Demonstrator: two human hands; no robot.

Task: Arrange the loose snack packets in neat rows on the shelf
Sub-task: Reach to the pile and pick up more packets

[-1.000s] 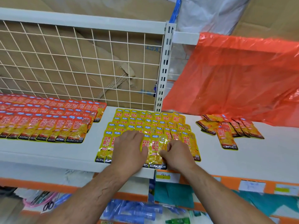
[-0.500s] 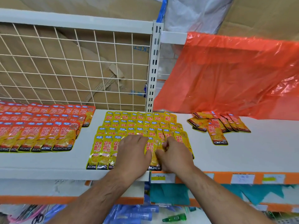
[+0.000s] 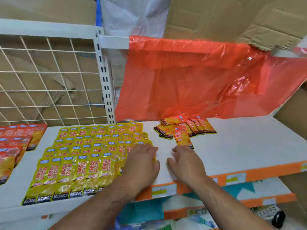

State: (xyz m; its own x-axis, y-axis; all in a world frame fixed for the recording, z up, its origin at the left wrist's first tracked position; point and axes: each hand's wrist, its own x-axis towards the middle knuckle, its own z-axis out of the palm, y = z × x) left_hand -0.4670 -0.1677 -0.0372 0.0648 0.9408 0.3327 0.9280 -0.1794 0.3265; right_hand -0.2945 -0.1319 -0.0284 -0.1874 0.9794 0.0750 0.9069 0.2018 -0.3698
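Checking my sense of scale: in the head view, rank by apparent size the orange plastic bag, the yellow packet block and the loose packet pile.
Largest: orange plastic bag.
Then: yellow packet block.
Smallest: loose packet pile, clearly so despite lying farther back.

The left hand (image 3: 141, 165) is resting palm-down on the right edge of the flat yellow foil snack packets (image 3: 86, 156), which are lying in overlapping rows on the white shelf board (image 3: 240, 146). The right hand (image 3: 186, 165) is sitting just beside it over bare board, fingers loosely curled, holding nothing. A small loose pile of orange-yellow foil packets (image 3: 184, 128) is lying just beyond its fingertips. A translucent orange plastic sheet (image 3: 191, 80) is hanging behind the pile.
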